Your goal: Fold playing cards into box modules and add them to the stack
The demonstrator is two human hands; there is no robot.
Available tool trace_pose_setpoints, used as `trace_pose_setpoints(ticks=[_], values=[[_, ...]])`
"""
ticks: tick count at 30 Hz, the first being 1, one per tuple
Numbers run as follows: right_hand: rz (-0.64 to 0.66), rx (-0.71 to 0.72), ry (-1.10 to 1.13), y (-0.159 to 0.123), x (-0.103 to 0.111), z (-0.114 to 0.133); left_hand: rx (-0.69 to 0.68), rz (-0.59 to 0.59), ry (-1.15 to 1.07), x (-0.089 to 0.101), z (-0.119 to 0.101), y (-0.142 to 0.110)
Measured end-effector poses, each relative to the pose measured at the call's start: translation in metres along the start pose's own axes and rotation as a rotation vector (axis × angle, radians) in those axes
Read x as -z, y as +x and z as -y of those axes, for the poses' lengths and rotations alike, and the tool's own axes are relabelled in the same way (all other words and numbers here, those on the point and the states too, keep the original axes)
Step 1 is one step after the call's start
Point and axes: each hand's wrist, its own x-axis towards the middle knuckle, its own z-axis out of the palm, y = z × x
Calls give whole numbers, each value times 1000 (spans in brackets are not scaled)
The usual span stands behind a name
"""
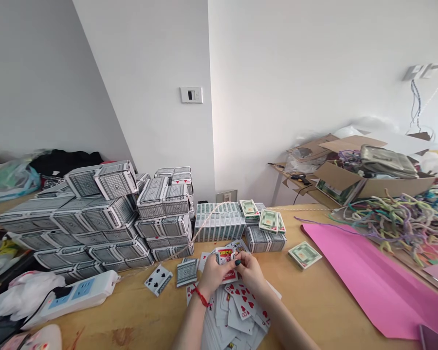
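A red and white playing-card box [230, 275] with "POKER" lettering is upright in my left hand [212, 273], thumb across its front. My right hand [250, 271] pinches at the box's upper right edge; whether a flap or a card is between those fingertips I cannot make out. Below both wrists spreads a loose heap of playing cards [237, 316], many face up. To the left lie a ten of spades [158, 280] and a small patterned stack of cards [187, 272]. Farther back, a row of card boxes [219, 221] stands on the table.
Tall stacks of bundled cards [109, 214] fill the back left. Green card boxes [272, 221] lie behind my hands, another green box [304, 255] to the right. A power strip [76, 296], pink sheet [365, 282], tangled yarn [383, 223] and an open carton [394, 187] flank the table [142, 321].
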Motion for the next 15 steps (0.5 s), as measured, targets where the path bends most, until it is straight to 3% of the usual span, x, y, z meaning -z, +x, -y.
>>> trace_pose_setpoints(ticks=[15], values=[[-50, 155, -309, -2, -4, -12, 108, -282, -153, -11, 10, 8]])
